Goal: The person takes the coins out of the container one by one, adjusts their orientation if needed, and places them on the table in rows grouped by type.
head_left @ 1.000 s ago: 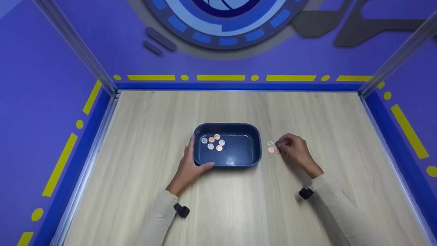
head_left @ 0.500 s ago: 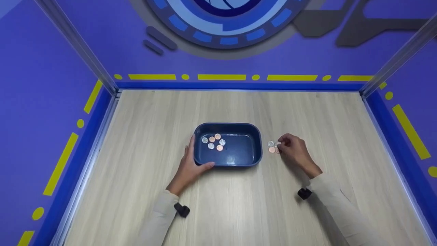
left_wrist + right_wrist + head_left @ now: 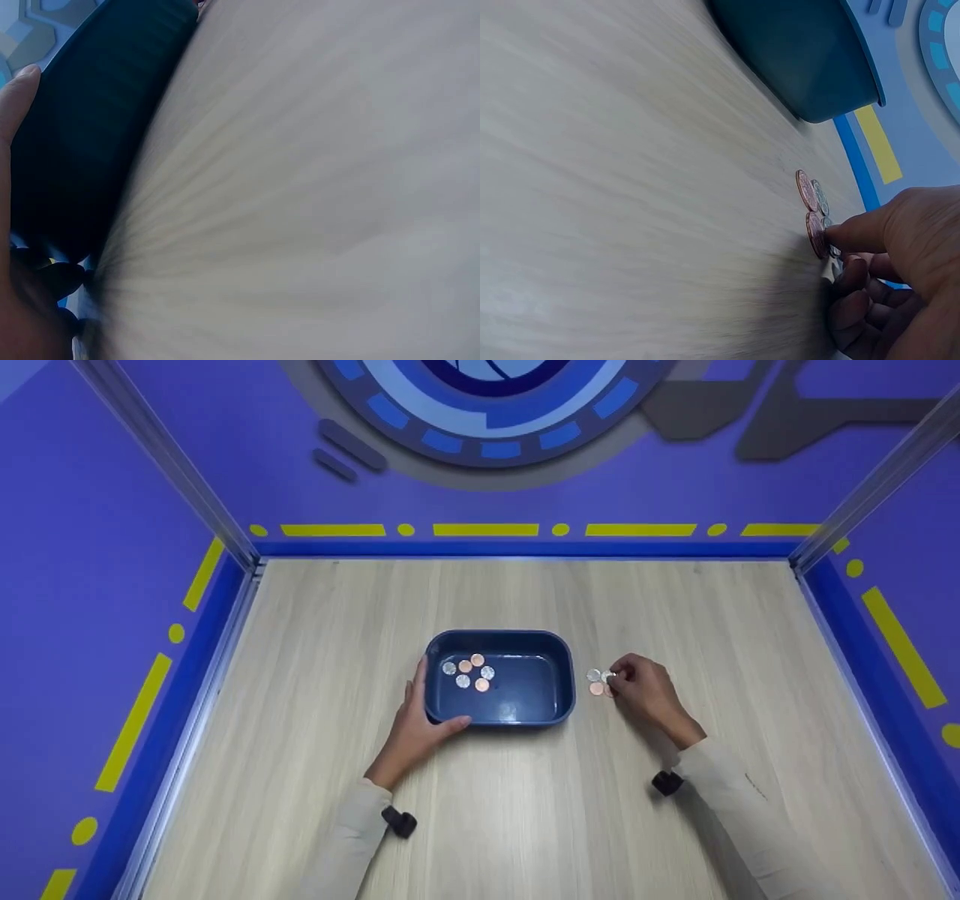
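My left hand (image 3: 412,727) holds the left front corner of a dark blue plastic box (image 3: 566,679), its thumb along the front rim and its fingers against the left side. Several silver and copper coins (image 3: 481,685) lie in the left half of the box. Right of the box, the thumb and fingertips of my right hand (image 3: 651,694) pinch a silver coin (image 3: 607,676) low over the table. Close against it are another silver coin (image 3: 593,675) and two copper coins, one (image 3: 596,688) in plain sight and one (image 3: 816,235) partly covered by the thumb.
A pale wood-grain table (image 3: 495,810) carries everything. Blue panels (image 3: 180,472) with yellow markings wall off its back and both sides, joined by metal corner posts. Black wrist cameras (image 3: 667,783) sit at both sleeves.
The silver coin at my right fingertips has gone from dark and tilted to bright and flatter beside the other coins. My left hand and the box have stayed put.
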Demonstrator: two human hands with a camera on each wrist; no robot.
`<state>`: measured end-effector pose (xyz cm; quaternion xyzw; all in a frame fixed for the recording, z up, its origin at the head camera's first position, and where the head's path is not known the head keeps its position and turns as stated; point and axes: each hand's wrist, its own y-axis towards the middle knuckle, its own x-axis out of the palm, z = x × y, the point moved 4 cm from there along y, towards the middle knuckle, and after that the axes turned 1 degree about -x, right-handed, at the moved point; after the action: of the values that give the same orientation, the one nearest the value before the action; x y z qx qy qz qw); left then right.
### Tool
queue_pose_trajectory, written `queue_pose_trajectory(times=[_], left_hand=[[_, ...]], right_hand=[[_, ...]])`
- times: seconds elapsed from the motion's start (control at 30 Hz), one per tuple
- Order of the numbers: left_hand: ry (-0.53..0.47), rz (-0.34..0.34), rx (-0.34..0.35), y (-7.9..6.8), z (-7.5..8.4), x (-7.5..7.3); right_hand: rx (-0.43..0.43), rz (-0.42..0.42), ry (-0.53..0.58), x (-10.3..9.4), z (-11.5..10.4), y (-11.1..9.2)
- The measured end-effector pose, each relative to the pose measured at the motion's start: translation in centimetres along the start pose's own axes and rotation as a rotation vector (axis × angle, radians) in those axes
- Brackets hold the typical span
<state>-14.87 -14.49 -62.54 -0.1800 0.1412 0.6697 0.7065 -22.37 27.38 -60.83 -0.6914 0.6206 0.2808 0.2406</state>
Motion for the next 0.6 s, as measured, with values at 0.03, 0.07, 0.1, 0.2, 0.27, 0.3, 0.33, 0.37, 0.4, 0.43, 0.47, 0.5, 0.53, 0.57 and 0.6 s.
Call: queue_pose_trajectory(times=[0.03,0.07,0.1,0.2,0.27,0.3,0.33,0.37,0.4,0.43,0.47,0.5,0.53,0.57,0.6], left_hand=[[-0.001,0.001,0.002,0.0,0.0,0.0],[-0.001,0.001,0.004,0.0,0.0,0.0],[-0.002,0.002,0.006,0.0,0.0,0.0],[-0.007,0.0,0.011,0.0,0.0,0.0],[-0.005,-0.002,0.011,0.0,0.0,0.0],[-0.006,-0.003,0.012,0.0,0.0,0.0],[-0.007,-0.004,0.012,0.0,0.0,0.0],[-0.005,-0.004,0.011,0.0,0.0,0.0],[-0.003,-0.005,0.01,0.0,0.0,0.0],[-0.003,-0.006,0.009,0.0,0.0,0.0],[-0.003,-0.005,0.009,0.0,0.0,0.0],[-0.004,-0.005,0.01,0.0,0.0,0.0],[-0.003,-0.005,0.01,0.0,0.0,0.0],[-0.003,-0.006,0.01,0.0,0.0,0.0],[-0.003,-0.004,0.012,0.0,0.0,0.0]], right_hand=[[-0.001,0.003,0.001,0.0,0.0,0.0],[-0.001,0.006,0.0,0.0,0.0,0.0],[-0.001,0.008,0.0,0.0,0.0,0.0],[-0.002,0.019,0.002,0.0,0.0,-0.1],[-0.006,0.02,0.006,0.0,0.0,-0.1],[-0.005,0.019,0.012,0.0,0.0,-0.1],[-0.007,0.017,0.018,-0.1,0.0,-0.1],[-0.008,0.014,0.026,-0.1,0.0,-0.1],[-0.008,0.009,0.034,-0.1,-0.1,-0.1],[-0.009,0.008,0.047,-0.2,-0.2,-0.1],[-0.011,0.007,0.058,-0.3,-0.3,-0.1],[-0.015,0.008,0.066,-0.3,-0.4,-0.1],[-0.021,0.013,0.067,-0.5,-0.6,0.0],[-0.027,0.02,0.067,-0.6,-0.8,0.0],[-0.037,0.029,0.064,-0.7,-1.0,0.0]])
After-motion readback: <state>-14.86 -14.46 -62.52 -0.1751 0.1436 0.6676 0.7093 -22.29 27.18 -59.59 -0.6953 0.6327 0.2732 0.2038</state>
